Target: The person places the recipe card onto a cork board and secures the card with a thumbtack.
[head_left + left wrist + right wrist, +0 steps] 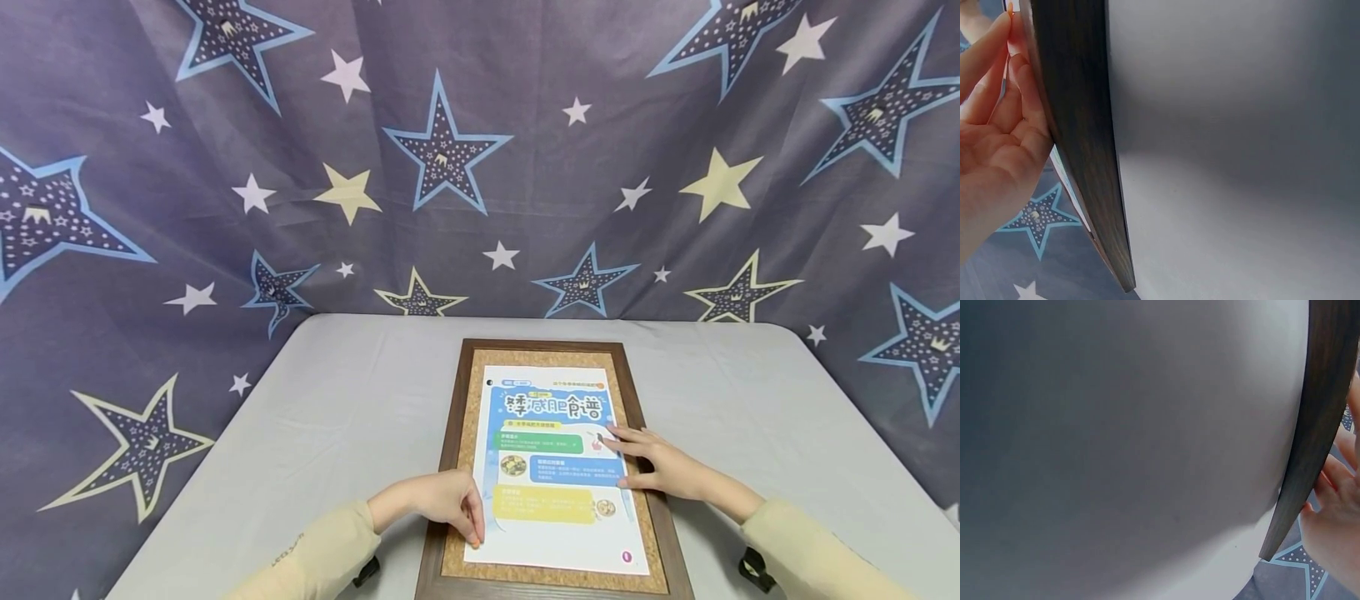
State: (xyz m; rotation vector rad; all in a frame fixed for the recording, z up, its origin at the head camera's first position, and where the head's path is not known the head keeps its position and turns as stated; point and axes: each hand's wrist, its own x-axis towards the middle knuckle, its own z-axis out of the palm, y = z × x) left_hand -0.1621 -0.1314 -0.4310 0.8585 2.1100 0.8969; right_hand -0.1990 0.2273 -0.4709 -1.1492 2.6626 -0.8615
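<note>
A printed poster (555, 542) with Chinese text and coloured boxes lies on a cork board (543, 358) in a dark wooden frame (453, 433). At the poster's lower left corner, my left hand (448, 502) pinches a small orange push pin (476, 545) between thumb and fingertips. The pin's orange end also shows at the fingertips in the left wrist view. My right hand (667, 468) rests its spread fingers on the poster's right edge, across the frame's side. An orange dot (600, 386) marks the upper right corner and a dark dot (490, 382) the upper left.
The framed board lies on a table with a pale grey cover (360, 392). Behind and beside it hangs a purple-grey curtain (525, 225) printed with stars. Black straps (756, 570) show under the cream sleeves (330, 542).
</note>
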